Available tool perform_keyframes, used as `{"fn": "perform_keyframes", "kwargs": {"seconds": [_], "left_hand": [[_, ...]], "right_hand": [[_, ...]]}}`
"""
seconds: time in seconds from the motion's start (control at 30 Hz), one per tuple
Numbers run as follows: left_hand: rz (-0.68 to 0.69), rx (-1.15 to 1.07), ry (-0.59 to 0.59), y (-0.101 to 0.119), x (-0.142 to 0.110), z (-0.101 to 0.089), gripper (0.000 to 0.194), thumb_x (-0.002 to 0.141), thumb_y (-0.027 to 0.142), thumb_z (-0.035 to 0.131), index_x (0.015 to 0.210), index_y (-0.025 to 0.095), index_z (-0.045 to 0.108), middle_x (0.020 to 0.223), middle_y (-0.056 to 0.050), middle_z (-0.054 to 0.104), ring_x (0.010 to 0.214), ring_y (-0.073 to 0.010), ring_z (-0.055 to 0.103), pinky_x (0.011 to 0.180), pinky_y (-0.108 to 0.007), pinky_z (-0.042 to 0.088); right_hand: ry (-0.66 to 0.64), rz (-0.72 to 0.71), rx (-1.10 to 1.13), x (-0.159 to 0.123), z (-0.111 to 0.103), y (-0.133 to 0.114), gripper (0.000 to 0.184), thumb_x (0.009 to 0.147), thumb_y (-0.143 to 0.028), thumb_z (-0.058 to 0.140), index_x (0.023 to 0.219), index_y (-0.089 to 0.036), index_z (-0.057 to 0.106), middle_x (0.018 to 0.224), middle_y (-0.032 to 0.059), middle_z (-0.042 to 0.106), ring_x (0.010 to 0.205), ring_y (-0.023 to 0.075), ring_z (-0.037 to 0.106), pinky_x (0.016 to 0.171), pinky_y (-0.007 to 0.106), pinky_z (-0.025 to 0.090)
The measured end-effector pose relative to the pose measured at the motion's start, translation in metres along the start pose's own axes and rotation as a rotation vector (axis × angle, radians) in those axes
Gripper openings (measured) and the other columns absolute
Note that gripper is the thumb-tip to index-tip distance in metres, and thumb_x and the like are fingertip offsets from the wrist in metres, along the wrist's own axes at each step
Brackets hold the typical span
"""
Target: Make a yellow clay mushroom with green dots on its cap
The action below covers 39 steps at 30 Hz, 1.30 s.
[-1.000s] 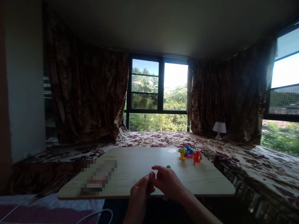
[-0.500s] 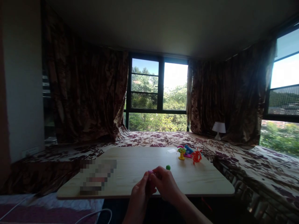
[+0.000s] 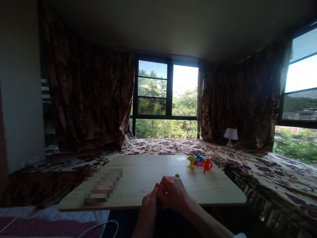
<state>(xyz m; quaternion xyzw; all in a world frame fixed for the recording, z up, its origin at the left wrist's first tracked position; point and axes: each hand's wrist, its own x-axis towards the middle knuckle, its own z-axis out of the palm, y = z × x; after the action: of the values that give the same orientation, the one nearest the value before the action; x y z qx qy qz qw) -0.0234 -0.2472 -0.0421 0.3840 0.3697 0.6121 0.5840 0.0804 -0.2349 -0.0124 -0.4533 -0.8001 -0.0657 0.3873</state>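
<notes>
Close together over the near edge of the table, my two hands meet around a small pink lump (image 3: 162, 187) that looks like modelling clay. My left hand (image 3: 149, 201) has its fingers closed on the lump from the left, thumb on top. From the right, my right hand (image 3: 174, 193) curls over it, its fingertips partly hidden. Most of the lump is covered by fingers. A green ball (image 3: 177, 175) lies on the table just beyond my right hand.
On the pale wooden table (image 3: 138, 168), a yellow tree-like figure with a green top (image 3: 191, 162), a blue figure (image 3: 198, 157) and a red-orange spiky figure (image 3: 207, 164) stand at the back right. A white scrap (image 3: 181, 159) lies beside them. A blurred flat object (image 3: 102, 188) is at left.
My right hand has rolled further over the pink lump, covering more of it, and both hands sit slightly lower. The view has shifted a little.
</notes>
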Motion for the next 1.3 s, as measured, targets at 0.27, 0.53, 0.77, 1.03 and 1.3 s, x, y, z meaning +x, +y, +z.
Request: {"fn": "perform_keyframes", "kwargs": {"seconds": [0.27, 0.53, 0.77, 1.03, 1.3], "left_hand": [[-0.16, -0.152, -0.095, 0.001, 0.015, -0.009, 0.034, 0.061, 0.041, 0.069, 0.072, 0.01, 0.064, 0.054, -0.002, 0.058, 0.046, -0.0107, 0.051, 0.046, -0.023, 0.042], [-0.071, -0.155, -0.088, 0.002, 0.005, -0.006, 0.018, 0.062, 0.029, 0.068, 0.065, 0.012, 0.063, 0.048, 0.001, 0.054, 0.044, -0.0087, 0.048, 0.044, -0.021, 0.039], [0.049, -0.143, -0.043, -0.003, 0.013, -0.005, 0.021, 0.059, 0.031, 0.069, 0.067, 0.012, 0.067, 0.047, 0.0, 0.057, 0.047, -0.0118, 0.053, 0.047, -0.023, 0.042], [-0.045, -0.37, -0.123, 0.006, 0.012, -0.007, 0.022, 0.071, 0.02, 0.063, 0.089, 0.008, 0.065, 0.093, -0.014, 0.068, 0.089, -0.0222, 0.062, 0.079, -0.032, 0.05], [-0.059, -0.38, -0.126, 0.012, 0.005, 0.0, 0.025, 0.073, 0.022, 0.062, 0.094, 0.01, 0.063, 0.101, -0.013, 0.065, 0.101, -0.0249, 0.057, 0.088, -0.037, 0.047]], "right_hand": [[-0.06, -0.027, 0.236, -0.003, -0.006, 0.012, 0.009, 0.074, -0.017, 0.053, 0.081, -0.018, 0.059, 0.075, 0.0009, 0.059, 0.067, 0.0119, 0.051, 0.062, 0.021, 0.037], [-0.143, 0.038, 0.371, -0.005, -0.013, 0.016, 0.017, 0.081, -0.029, 0.048, 0.088, -0.019, 0.06, 0.062, -0.0019, 0.058, 0.054, 0.009, 0.049, 0.049, 0.019, 0.034], [0.093, 0.227, 0.426, -0.008, 0.019, 0.005, 0.013, 0.082, -0.025, 0.046, 0.08, -0.017, 0.055, 0.062, 0.0005, 0.06, 0.055, 0.0114, 0.053, 0.051, 0.021, 0.037], [0.094, 0.168, 0.485, -0.007, -0.004, 0.0, 0.018, 0.083, -0.033, 0.048, 0.087, -0.019, 0.059, 0.069, 0.0012, 0.06, 0.06, 0.0119, 0.053, 0.056, 0.022, 0.04], [-0.049, 0.177, 0.634, 0.002, -0.019, 0.007, 0.023, 0.081, -0.035, 0.05, 0.097, -0.02, 0.057, 0.064, -0.0013, 0.058, 0.056, 0.01, 0.053, 0.051, 0.019, 0.041]]}}
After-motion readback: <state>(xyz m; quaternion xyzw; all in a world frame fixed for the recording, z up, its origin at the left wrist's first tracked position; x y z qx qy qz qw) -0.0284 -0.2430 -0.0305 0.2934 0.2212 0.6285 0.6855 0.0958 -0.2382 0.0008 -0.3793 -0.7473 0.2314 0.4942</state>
